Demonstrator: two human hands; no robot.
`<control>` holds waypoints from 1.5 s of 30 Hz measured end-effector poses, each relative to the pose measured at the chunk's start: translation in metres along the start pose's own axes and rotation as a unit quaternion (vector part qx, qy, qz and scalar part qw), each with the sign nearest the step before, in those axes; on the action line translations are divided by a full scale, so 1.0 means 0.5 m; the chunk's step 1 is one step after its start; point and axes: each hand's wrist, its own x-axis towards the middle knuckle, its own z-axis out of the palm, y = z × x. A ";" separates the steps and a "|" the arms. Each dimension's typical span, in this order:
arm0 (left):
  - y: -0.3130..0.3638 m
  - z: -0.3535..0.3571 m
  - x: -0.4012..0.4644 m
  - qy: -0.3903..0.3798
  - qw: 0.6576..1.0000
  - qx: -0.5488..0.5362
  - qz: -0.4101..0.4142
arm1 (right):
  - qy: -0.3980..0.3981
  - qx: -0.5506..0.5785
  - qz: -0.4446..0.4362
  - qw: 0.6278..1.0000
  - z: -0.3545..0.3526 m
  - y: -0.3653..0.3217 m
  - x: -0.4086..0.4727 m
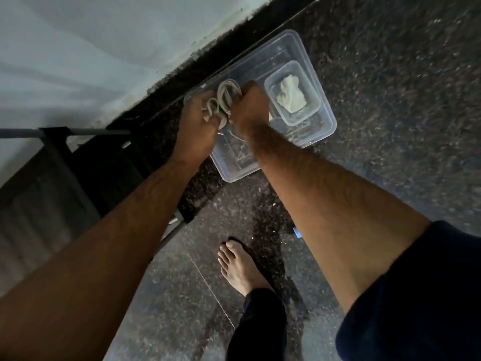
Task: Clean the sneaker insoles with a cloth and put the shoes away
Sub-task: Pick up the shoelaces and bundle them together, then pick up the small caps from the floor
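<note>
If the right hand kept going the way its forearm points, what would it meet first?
Probably the far rim of the clear plastic tub, then the dark skirting; depth is unclear. The right hand grips the coiled laces.

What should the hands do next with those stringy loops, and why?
Probably lower the looped laces into the clear tub. Both the left hand and right hand grip them right above it, and the cloth sits in a smaller container inside.

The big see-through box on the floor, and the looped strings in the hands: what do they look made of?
The box looks like clear, slightly glossy plastic: the speckled floor shows through its walls. The strings, held by the left hand and right hand, look like flat, matte woven fabric, probably shoelaces, though the dim light leaves that open.
</note>
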 end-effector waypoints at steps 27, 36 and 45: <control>-0.092 0.150 -0.430 -0.140 0.970 0.178 0.085 | -0.207 -0.318 -0.135 0.915 -0.237 0.392 -0.358; -0.125 0.220 -0.452 -0.147 0.965 0.211 0.054 | -0.180 -0.462 -0.284 0.821 -0.165 0.463 -0.348; 0.055 0.082 -0.575 -0.147 0.957 0.240 0.075 | -0.232 -0.138 -0.066 0.961 -0.353 0.290 -0.493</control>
